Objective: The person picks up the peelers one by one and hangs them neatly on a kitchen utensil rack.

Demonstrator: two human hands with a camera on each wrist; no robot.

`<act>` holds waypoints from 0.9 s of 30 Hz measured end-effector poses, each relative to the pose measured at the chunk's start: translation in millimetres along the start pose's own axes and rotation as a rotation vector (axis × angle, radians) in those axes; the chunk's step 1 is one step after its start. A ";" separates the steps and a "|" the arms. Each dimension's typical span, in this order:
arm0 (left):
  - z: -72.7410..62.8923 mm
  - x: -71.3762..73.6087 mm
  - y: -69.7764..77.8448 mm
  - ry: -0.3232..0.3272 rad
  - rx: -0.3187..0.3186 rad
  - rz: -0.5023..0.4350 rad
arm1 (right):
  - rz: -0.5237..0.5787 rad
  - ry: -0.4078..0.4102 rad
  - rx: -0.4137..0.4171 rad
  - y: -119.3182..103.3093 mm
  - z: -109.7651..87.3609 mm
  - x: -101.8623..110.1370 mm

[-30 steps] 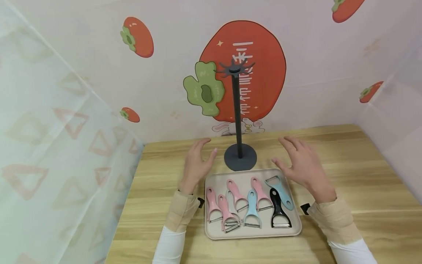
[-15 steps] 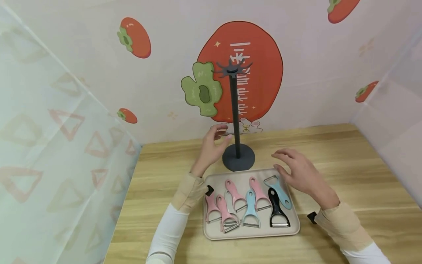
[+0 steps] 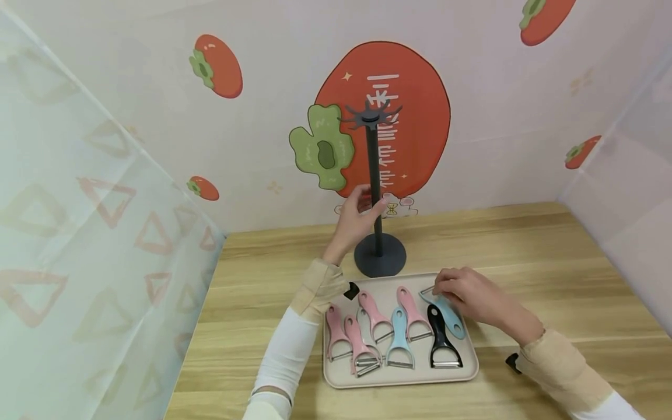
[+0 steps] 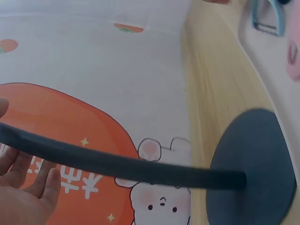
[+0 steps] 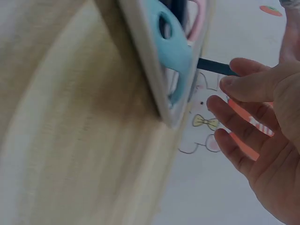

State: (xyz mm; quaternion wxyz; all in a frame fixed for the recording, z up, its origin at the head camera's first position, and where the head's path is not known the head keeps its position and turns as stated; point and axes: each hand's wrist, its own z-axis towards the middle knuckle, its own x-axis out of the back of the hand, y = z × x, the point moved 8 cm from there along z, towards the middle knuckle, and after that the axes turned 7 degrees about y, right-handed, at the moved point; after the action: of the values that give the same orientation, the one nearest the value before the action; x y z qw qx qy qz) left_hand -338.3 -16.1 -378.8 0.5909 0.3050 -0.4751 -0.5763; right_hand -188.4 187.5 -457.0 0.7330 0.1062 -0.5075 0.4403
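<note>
A dark grey stand (image 3: 374, 163) with a round base (image 4: 253, 145) and a ring of hooks (image 3: 370, 116) rises behind the tray. Around the lower half of its pole, my left hand (image 3: 353, 226) holds its thumb and fingers spread on either side; in the left wrist view the fingers lie apart from the pole (image 4: 117, 165). My right hand (image 3: 472, 296) hovers over the tray's far right corner, above a light blue peeler (image 3: 454, 326), with relaxed fingers that pinch nothing in the right wrist view. Beside that peeler lies a black peeler (image 3: 440, 329).
The beige tray (image 3: 404, 384) also bears several pink peelers (image 3: 336, 329), a second light blue peeler (image 3: 400, 329) and a whitish peeler (image 3: 364, 322) partly covered by others. A patterned cloth wall (image 3: 262, 134) stands behind the wooden table (image 3: 525, 251).
My left hand has moved right and up to the stand's pole. The right hand has come down and towards me over the light blue peeler. The peelers have stayed in place.
</note>
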 end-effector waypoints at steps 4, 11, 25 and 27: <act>4.7 -6.1 -1.7 0.004 0.023 -0.048 | 0.031 -0.033 0.000 -0.1 -6.9 -10.8; 11.2 -14.1 -16.8 -0.002 0.147 -0.204 | -0.012 -0.014 0.059 -3.2 -15.5 -20.2; 20.7 -40.2 -46.3 -0.078 0.202 -0.314 | -0.023 -0.050 0.079 -6.6 -11.7 -23.3; 20.6 -43.6 -47.3 -0.077 0.177 -0.339 | -0.039 -0.064 0.079 -6.8 -12.2 -24.1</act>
State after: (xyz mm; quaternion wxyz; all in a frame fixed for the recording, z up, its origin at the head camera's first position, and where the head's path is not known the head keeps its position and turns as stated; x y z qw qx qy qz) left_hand -370.6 23.0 -423.4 0.4375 0.4090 -0.4882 -0.6348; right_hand -177.6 177.8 -480.9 0.7200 0.1591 -0.5107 0.4421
